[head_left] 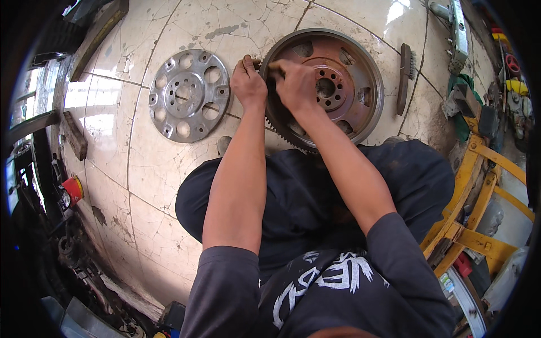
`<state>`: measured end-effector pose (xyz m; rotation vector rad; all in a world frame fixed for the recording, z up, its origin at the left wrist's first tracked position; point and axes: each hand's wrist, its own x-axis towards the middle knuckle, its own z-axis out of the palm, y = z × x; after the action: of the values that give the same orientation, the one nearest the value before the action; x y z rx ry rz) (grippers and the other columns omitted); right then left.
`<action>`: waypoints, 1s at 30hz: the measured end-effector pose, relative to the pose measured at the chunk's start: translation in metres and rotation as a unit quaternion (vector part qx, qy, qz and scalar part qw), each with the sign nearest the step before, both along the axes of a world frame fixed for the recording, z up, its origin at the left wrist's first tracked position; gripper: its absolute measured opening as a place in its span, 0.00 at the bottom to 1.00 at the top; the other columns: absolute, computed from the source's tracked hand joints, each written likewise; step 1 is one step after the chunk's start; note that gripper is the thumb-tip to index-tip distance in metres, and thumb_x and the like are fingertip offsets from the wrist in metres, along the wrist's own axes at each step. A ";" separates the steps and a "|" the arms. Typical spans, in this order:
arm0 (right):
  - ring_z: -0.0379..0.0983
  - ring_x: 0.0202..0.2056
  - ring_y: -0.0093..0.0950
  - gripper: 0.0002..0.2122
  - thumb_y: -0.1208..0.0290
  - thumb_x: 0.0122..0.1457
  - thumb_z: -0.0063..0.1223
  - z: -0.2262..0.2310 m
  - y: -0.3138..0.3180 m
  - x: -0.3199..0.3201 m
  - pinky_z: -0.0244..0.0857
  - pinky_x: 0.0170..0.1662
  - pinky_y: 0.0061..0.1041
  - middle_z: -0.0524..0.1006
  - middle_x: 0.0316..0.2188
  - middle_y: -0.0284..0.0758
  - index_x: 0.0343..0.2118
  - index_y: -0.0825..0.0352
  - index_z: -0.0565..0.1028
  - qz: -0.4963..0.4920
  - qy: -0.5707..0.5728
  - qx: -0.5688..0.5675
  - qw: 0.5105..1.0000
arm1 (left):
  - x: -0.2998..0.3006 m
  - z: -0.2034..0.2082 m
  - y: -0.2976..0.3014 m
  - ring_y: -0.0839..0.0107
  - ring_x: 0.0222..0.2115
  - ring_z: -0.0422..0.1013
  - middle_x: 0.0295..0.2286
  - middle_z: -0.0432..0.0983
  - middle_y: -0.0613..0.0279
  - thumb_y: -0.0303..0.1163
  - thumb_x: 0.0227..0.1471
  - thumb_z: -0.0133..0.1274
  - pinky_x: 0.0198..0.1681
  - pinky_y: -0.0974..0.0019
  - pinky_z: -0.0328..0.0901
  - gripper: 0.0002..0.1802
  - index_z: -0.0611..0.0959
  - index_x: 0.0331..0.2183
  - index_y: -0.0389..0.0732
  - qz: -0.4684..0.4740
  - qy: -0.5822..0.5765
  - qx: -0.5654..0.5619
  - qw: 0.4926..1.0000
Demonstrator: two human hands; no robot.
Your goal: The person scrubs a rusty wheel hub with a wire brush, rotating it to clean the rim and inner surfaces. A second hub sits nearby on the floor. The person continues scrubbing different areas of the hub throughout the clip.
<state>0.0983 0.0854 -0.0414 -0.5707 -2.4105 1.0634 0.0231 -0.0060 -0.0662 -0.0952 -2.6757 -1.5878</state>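
Note:
A rusty brown flywheel (360, 67) with a toothed rim lies on the tiles in front of me. At its left edge my left hand (248, 84) is closed, thumb and fingers pressed together; a small dark bit shows beside the fingertips, too small to name. Over the flywheel's left side, my right hand (295, 85) is closed with its fingertips by the rim; what it grips, if anything, is hidden. Left of both hands lies a bare silvery metal disc (181, 115) with round holes.
A wire brush (403, 79) with a wooden back lies right of the flywheel. Wooden blocks (75, 135) rest at the left. On the right stand a yellow metal frame (476, 174) and assorted parts. A red can (72, 190) is at the left edge.

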 end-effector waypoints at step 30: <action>0.82 0.37 0.47 0.05 0.79 0.53 0.60 0.007 0.012 0.009 0.75 0.43 0.43 0.83 0.29 0.48 0.31 0.68 0.84 0.114 0.008 0.002 0.993 | 0.001 0.001 -0.003 0.45 0.34 0.79 0.30 0.84 0.44 0.49 0.72 0.44 0.41 0.49 0.70 0.29 0.88 0.35 0.35 0.000 -0.020 -0.023 1.000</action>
<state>0.1074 0.0973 -0.0347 -0.2880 -2.5073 1.1490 0.0236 -0.0090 -0.0654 -0.0638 -2.7423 -1.5456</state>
